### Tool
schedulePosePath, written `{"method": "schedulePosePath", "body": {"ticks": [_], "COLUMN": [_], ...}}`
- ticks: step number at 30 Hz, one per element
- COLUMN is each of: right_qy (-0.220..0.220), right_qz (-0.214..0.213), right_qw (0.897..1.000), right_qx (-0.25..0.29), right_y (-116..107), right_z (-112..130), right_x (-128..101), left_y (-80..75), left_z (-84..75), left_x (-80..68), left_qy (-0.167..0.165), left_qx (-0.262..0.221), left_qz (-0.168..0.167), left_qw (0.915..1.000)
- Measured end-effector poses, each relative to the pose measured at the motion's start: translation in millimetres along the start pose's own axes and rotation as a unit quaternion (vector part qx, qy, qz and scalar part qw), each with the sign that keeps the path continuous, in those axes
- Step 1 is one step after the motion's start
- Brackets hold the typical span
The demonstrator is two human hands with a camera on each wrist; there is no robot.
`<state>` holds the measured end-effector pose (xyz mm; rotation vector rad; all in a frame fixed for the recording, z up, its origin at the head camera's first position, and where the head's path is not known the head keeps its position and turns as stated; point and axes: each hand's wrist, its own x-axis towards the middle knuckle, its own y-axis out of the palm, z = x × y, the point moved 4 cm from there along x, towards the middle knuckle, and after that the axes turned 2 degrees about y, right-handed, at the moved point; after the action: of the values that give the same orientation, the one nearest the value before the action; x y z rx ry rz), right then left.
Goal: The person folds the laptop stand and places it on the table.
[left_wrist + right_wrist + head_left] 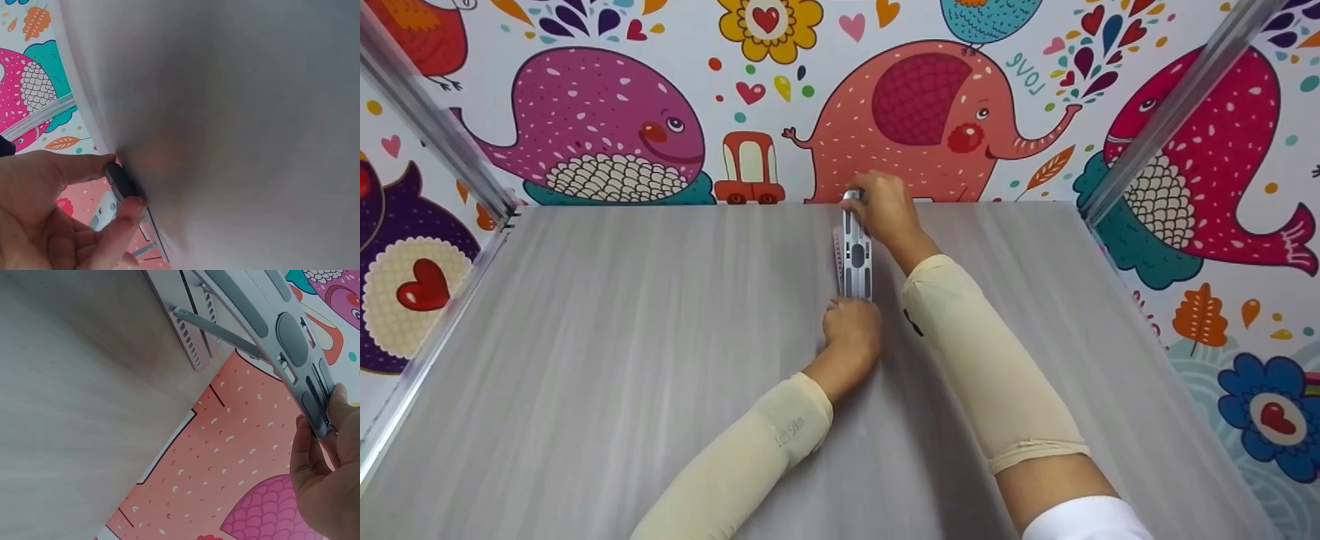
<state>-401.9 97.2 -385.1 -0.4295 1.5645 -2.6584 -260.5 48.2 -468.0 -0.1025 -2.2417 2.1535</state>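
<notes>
One folding metal stand (856, 255) — the only loose object in view. It has one upper plate (270, 332) with slotted cut-outs, one support strut (216, 331) and one toothed rail (188, 343) that the strut meets.

Two hands: one left hand (851, 326) at the stand's near end, one right hand (885, 208) at its far end. Two cream sleeves (990, 360), one on each forearm.

One grey wood-grain desk (622, 337). Two metal frame posts (1177, 105), one slanting up at each far corner of the desk.

On the printed backdrop — one pink elephant (919, 120), two whales (600, 127), one small red car (748, 169).
</notes>
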Motion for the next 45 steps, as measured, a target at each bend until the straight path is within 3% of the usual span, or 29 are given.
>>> {"method": "schedulePosePath", "body": {"ticks": [11,18,26,45], "right_qy": [0.006,0.019,0.025,0.036], "right_qz": [-0.008,-0.009,-0.017,-0.035], "right_qw": [1.000,1.000,0.999,0.999], "right_qx": [-0.011,-0.012,-0.012,0.003], "right_y": [-4.0,-10.7,-17.1,-28.1], "right_z": [6.3,0.9,-3.8,-22.1], "right_x": [-2.1,-6.2,-13.2,-37.5], "left_y": [-3.2,-4.5,-5.3,-2.8], "left_z": [11.9,20.2,39.5,68.2], "left_x": [-0.2,-6.1,-9.9,-6.3], "left_qy": [0.002,0.021,0.037,0.142], "left_qx": [0.003,0.011,0.017,0.037], "left_qz": [0.034,0.046,0.056,0.064], "left_qw": [0.9994,0.9987,0.9976,0.9871]}}
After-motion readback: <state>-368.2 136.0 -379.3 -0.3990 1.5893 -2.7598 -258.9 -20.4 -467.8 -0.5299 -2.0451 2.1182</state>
